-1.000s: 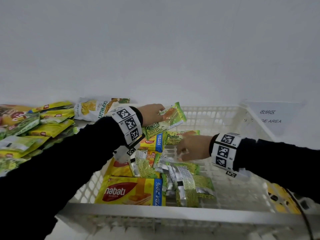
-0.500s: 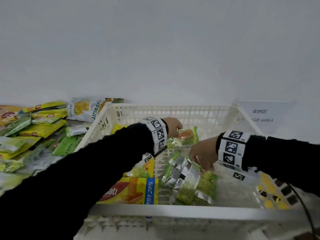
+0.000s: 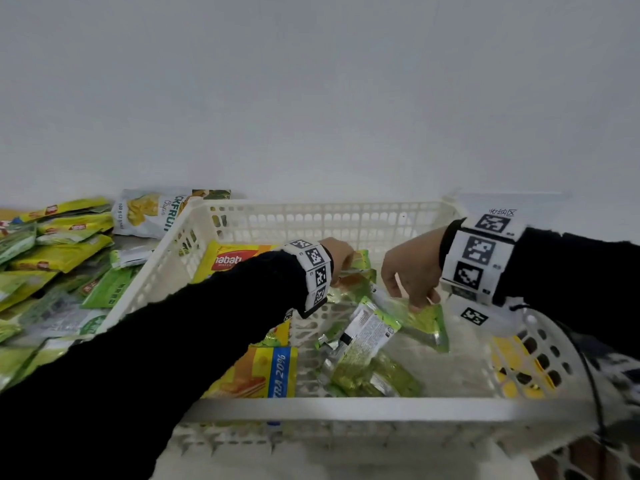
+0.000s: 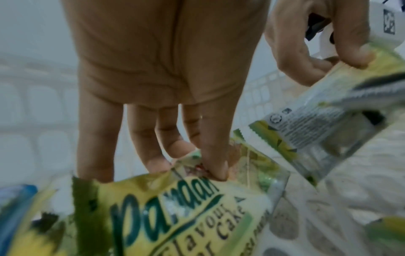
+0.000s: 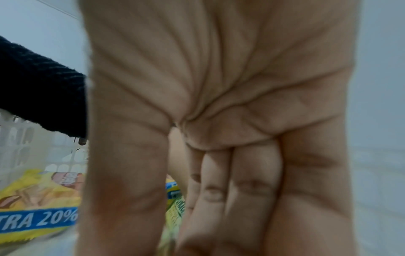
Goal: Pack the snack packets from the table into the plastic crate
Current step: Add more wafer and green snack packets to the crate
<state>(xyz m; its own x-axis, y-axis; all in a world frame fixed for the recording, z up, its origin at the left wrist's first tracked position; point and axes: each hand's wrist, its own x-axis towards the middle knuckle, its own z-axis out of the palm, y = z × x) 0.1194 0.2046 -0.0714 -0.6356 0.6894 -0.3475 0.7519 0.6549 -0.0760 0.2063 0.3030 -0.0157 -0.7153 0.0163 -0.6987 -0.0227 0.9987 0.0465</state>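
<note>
Fingers [image 4: 215, 166] of our left hand [image 3: 337, 256] pinch the Pandan cake packet [image 4: 175, 207] by its crimped edge inside the white crate [image 3: 346, 408] — light, crinkly, slippery. Our right hand [image 3: 410, 273] likewise grips a green packet [image 3: 420, 318] mid-crate — take seams, not middles.

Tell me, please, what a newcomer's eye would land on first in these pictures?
Two black-sleeved arms reach into the white slotted plastic crate. The left hand pinches a green pandan cake packet, and the right hand pinches another green foil packet. A heap of yellow and green snack packets lies left of the crate.
</note>
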